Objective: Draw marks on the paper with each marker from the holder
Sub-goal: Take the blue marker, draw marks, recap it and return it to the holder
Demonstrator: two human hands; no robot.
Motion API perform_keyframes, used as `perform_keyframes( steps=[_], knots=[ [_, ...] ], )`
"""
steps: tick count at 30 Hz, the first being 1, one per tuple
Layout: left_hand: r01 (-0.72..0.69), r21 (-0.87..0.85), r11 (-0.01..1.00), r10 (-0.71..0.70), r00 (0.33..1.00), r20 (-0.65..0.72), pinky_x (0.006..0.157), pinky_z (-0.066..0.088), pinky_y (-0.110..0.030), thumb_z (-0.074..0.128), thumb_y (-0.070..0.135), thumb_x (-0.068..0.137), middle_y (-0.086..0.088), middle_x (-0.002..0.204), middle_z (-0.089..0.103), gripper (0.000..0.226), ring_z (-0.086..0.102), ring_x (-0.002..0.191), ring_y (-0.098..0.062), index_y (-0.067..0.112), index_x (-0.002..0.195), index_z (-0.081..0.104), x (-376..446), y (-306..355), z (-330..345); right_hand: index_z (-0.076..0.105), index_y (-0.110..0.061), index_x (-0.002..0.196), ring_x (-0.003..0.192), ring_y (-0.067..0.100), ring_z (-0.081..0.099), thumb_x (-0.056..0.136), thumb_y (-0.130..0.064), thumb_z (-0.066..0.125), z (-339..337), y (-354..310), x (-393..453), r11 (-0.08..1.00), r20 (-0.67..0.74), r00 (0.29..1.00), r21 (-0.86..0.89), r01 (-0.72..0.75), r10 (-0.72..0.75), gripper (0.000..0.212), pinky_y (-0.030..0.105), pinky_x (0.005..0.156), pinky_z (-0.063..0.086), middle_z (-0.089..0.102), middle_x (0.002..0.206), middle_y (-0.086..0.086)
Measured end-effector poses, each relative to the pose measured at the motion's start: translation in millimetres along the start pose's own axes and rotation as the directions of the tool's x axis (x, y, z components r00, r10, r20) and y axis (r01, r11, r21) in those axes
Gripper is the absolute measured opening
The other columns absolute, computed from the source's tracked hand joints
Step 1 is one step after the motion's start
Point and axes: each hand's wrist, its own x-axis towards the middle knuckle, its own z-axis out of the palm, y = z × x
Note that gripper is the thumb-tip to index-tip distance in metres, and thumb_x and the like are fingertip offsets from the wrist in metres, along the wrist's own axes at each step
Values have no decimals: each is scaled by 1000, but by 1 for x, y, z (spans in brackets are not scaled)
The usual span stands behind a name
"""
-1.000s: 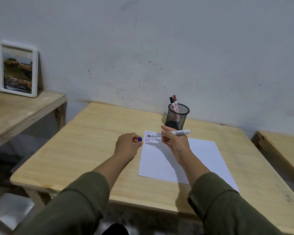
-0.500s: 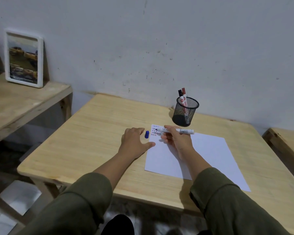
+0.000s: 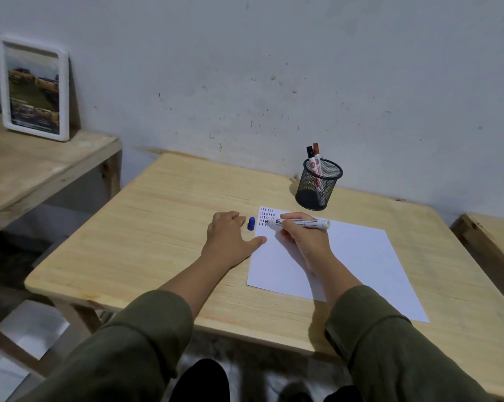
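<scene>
A white sheet of paper point(image 3: 346, 256) lies on the wooden table point(image 3: 158, 227), with rows of small red, blue and black marks point(image 3: 266, 215) at its far left corner. My right hand point(image 3: 303, 239) grips an uncapped white marker point(image 3: 303, 223), its tip down on the paper among the marks. My left hand point(image 3: 230, 236) rests flat on the table, thumb touching the paper's left edge. A blue cap point(image 3: 251, 223) lies on the table just beyond my left fingertips. A black mesh holder point(image 3: 319, 184) behind the paper holds two markers point(image 3: 314, 161), one black-capped, one red-capped.
A white-framed picture point(image 3: 36, 88) leans on the wall on a lower wooden bench point(image 3: 27, 169) at the left. Another wooden bench edge point(image 3: 489, 242) shows at the right. The wall stands right behind the table.
My left hand has let go of the blue cap, which now lies on the table, and has spread flat. My right hand has lowered the marker tip to the paper.
</scene>
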Motion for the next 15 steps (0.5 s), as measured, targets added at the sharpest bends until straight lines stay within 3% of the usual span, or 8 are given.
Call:
perform_keyframes(
  steps=[6,15],
  knots=[
    [2,0,1000,-2,1000,5,111,26,-34,62,59,73,-1,145,41,73,25,137,-19,16,131,51,0,0,0,69,-2,88,53,5,57,81,-2,62,2,-1,-1,1000,-48,999,5,13,-13,11,12,53,48,62,69,6],
    [2,6,1000,-3,1000,5,112,26,-33,62,59,73,0,145,41,74,25,137,-18,16,131,51,0,0,0,68,-16,70,62,8,57,77,-13,66,2,2,0,991,-105,992,-124,54,-67,8,13,55,47,62,64,-2]
  ],
)
